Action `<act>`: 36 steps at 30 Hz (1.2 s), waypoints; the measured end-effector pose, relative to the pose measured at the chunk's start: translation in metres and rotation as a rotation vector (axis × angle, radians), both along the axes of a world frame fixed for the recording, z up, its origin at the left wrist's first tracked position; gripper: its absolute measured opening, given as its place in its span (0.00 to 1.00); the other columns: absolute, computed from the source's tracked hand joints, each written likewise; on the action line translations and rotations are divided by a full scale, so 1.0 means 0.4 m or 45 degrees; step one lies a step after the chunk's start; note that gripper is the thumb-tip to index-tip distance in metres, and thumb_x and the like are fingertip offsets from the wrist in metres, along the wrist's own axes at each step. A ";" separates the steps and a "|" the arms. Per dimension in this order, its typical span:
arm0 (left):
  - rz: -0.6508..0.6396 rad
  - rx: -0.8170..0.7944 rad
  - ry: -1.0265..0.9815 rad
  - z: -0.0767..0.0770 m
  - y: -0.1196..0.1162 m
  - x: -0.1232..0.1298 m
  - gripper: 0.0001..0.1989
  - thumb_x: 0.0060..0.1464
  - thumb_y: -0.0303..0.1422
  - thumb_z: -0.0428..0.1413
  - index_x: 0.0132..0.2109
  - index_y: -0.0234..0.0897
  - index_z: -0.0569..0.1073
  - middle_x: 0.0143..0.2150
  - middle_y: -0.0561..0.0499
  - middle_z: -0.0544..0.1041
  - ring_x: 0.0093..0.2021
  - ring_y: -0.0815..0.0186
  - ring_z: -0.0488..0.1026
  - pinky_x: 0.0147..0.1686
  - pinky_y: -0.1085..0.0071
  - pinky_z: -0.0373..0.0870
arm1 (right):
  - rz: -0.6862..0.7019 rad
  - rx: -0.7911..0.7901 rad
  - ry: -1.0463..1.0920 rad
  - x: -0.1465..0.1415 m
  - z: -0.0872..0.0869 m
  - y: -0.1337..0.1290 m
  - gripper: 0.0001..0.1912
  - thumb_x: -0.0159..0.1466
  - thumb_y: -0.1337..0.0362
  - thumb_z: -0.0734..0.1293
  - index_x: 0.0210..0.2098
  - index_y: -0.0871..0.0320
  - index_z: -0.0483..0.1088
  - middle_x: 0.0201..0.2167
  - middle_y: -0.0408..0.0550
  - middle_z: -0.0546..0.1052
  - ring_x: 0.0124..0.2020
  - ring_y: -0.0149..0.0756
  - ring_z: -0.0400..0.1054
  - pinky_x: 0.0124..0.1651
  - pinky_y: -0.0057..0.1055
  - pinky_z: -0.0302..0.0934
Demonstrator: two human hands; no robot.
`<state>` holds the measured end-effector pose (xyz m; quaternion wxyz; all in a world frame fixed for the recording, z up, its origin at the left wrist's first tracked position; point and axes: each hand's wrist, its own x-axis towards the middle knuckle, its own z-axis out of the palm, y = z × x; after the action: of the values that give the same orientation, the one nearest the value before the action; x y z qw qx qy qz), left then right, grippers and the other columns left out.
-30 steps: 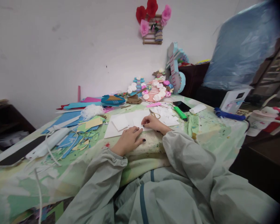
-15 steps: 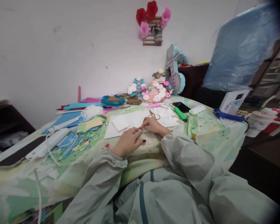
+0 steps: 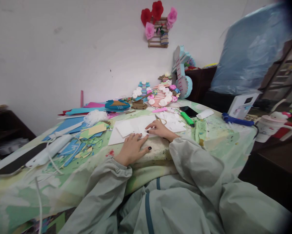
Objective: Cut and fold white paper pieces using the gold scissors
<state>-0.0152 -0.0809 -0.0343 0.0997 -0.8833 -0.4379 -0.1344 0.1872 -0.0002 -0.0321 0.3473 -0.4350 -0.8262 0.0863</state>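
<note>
My left hand (image 3: 133, 149) lies with its fingers spread, the fingertips on the near edge of a large white sheet (image 3: 114, 138). Close to its right, my right hand (image 3: 159, 129) rests over the same sheet, thumb and fingers apart and slightly bent. Nothing shows in either hand. A smaller white piece (image 3: 124, 129) lies on the sheet beyond my left fingers. Scissors with gold handles (image 3: 163, 121) lie just past my right hand, partly hidden by it. White paper scraps (image 3: 176, 124) are scattered to the right of them.
A green utility knife (image 3: 187, 119) and a black phone (image 3: 189, 111) lie at the right, near a blue-handled tool (image 3: 237, 119). Coloured scraps (image 3: 91, 143), white string (image 3: 96, 117) and a white power strip (image 3: 49, 150) with cables cover the left. Paper crafts (image 3: 161, 95) stand at the back.
My hands have moved slightly apart, where their fingertips met before. The right fingers have opened out and the left fingers have spread. The view has shifted very slightly.
</note>
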 end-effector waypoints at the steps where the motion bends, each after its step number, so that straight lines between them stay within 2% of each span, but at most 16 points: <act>1: 0.000 -0.004 -0.002 0.000 0.000 0.000 0.28 0.57 0.49 0.45 0.62 0.46 0.61 0.57 0.43 0.66 0.58 0.52 0.58 0.56 0.53 0.55 | 0.006 0.000 -0.020 0.000 -0.002 0.002 0.11 0.55 0.65 0.69 0.39 0.57 0.78 0.31 0.47 0.70 0.37 0.34 0.63 0.44 0.31 0.53; 6: 0.004 -0.014 -0.001 0.003 0.000 0.000 0.28 0.57 0.50 0.45 0.62 0.46 0.62 0.57 0.43 0.66 0.58 0.52 0.58 0.56 0.53 0.55 | 0.024 -0.043 -0.023 -0.004 -0.004 0.009 0.14 0.53 0.66 0.70 0.40 0.59 0.77 0.29 0.46 0.72 0.33 0.33 0.65 0.39 0.28 0.54; 12: 0.003 -0.035 0.003 0.006 -0.001 0.000 0.29 0.57 0.50 0.44 0.62 0.46 0.61 0.57 0.43 0.66 0.58 0.52 0.58 0.55 0.53 0.55 | -0.203 -0.134 0.060 -0.002 0.004 0.007 0.13 0.51 0.72 0.67 0.36 0.59 0.78 0.27 0.45 0.73 0.30 0.32 0.64 0.35 0.27 0.55; 16: 0.009 -0.034 -0.006 0.006 -0.002 0.000 0.29 0.57 0.50 0.45 0.62 0.47 0.61 0.57 0.43 0.66 0.58 0.52 0.58 0.55 0.53 0.55 | -0.224 -0.098 0.070 -0.001 0.008 0.000 0.13 0.51 0.74 0.67 0.35 0.60 0.78 0.27 0.45 0.73 0.30 0.32 0.64 0.37 0.28 0.56; 19: 0.013 -0.029 -0.011 0.002 0.000 -0.001 0.29 0.57 0.51 0.45 0.62 0.47 0.61 0.57 0.43 0.66 0.58 0.52 0.58 0.55 0.53 0.55 | -0.144 -0.026 0.132 -0.002 0.012 -0.017 0.14 0.53 0.76 0.64 0.35 0.61 0.78 0.29 0.47 0.74 0.30 0.31 0.65 0.37 0.28 0.57; 23: 0.016 0.000 -0.018 -0.004 0.001 -0.001 0.28 0.56 0.51 0.45 0.61 0.48 0.62 0.56 0.44 0.66 0.57 0.52 0.59 0.55 0.53 0.55 | 0.150 0.086 0.078 -0.005 0.013 -0.060 0.15 0.52 0.79 0.62 0.32 0.60 0.77 0.33 0.48 0.76 0.34 0.32 0.68 0.40 0.28 0.59; 25: 0.014 0.011 -0.018 -0.006 0.001 0.000 0.28 0.56 0.51 0.45 0.61 0.47 0.61 0.57 0.44 0.66 0.58 0.52 0.58 0.56 0.53 0.54 | 0.225 0.112 0.000 -0.008 0.012 -0.080 0.18 0.52 0.80 0.61 0.35 0.60 0.77 0.33 0.48 0.78 0.36 0.34 0.69 0.42 0.30 0.59; 31: 0.083 -0.045 -0.051 -0.012 0.001 0.000 0.37 0.55 0.53 0.44 0.63 0.31 0.55 0.61 0.37 0.62 0.61 0.48 0.55 0.58 0.53 0.51 | 0.137 0.028 -0.016 -0.016 0.013 -0.101 0.27 0.50 0.82 0.59 0.47 0.63 0.72 0.34 0.49 0.79 0.34 0.33 0.70 0.41 0.29 0.60; 33: 0.073 -0.053 -0.046 -0.012 0.002 -0.001 0.37 0.56 0.53 0.44 0.63 0.31 0.56 0.61 0.37 0.62 0.62 0.48 0.55 0.58 0.53 0.51 | 0.140 0.029 -0.026 -0.017 0.016 -0.100 0.26 0.50 0.82 0.59 0.46 0.62 0.72 0.34 0.48 0.79 0.34 0.33 0.69 0.42 0.29 0.60; 36: 0.026 -0.037 -0.043 -0.011 0.005 -0.004 0.32 0.56 0.52 0.44 0.61 0.36 0.59 0.60 0.41 0.63 0.61 0.50 0.56 0.58 0.53 0.52 | 0.164 0.078 -0.074 -0.014 0.016 -0.099 0.23 0.51 0.81 0.59 0.41 0.61 0.75 0.34 0.49 0.78 0.35 0.34 0.69 0.42 0.30 0.60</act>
<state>-0.0169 -0.0791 -0.0385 0.0808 -0.8777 -0.4506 -0.1417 0.1814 -0.0398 -0.0258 0.3300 -0.3723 -0.8646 0.0704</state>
